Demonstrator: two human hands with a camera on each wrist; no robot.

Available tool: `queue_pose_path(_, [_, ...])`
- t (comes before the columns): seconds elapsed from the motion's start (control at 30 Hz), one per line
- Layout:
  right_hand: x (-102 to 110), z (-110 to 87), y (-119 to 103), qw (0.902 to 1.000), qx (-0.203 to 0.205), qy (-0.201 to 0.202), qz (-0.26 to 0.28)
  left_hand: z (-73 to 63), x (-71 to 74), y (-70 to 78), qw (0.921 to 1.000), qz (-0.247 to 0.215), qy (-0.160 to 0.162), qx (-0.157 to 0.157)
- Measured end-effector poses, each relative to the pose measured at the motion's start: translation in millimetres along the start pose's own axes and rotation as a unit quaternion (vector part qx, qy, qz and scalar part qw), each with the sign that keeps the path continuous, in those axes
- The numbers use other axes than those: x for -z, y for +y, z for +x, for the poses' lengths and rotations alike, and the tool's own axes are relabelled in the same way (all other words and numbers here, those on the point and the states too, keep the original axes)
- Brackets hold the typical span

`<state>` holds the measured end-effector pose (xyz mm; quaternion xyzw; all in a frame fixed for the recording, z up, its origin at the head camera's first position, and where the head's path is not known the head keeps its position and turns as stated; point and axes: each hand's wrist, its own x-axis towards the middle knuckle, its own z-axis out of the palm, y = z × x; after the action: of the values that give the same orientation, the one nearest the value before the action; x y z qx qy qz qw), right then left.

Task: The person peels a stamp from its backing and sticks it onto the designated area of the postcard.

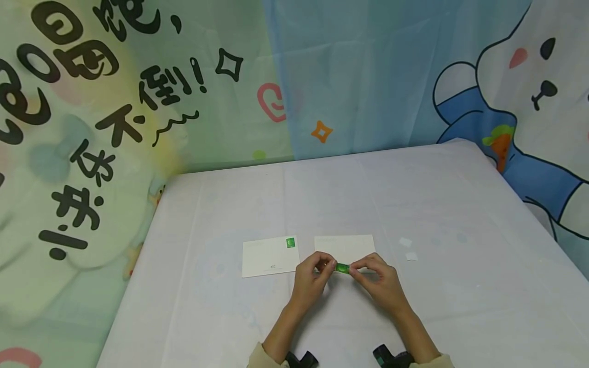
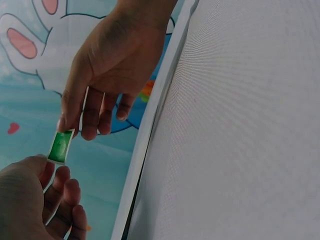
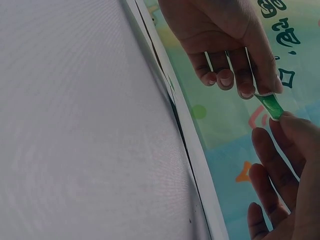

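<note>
A small green stamp with a white border is held up between both hands. My left hand pinches one end of it between thumb and forefinger, and my right hand pinches the other end. Seen in the left wrist view, the stamp shows its green face; it looks slightly bowed in the right wrist view. Just beyond the hands lies a white card, its near edge partly covered by them. Left of it rests another white card, with a green stamp at its upper right corner.
Two small whitish paper squares, the nearer one and the farther one, lie right of the cards. A white cloth covers the table. Behind stands a printed curtain with lettering and cartoon animals.
</note>
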<state>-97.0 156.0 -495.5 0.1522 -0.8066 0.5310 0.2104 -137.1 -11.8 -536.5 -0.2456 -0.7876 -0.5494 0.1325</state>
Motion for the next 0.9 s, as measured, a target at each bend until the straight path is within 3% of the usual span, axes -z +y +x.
queue_pose_path(0.33, [0.3,-0.7,3.4,0.9999,0.003,0.01,-0.01,0.8,-0.2,2.5,0.9999,-0.014,-0.005,0.002])
queue_pose_path(0.57, [0.8,-1.5,8.1,0.9997,0.012,0.019,0.004,6.9,10.6,31.4,0.9993,-0.033,-0.014,-0.013])
queue_pose_path(0.9, [0.7,-1.2,9.9,0.9991,0.011,0.033,0.025,5.6,12.8,36.6,0.997,-0.044,-0.062,0.017])
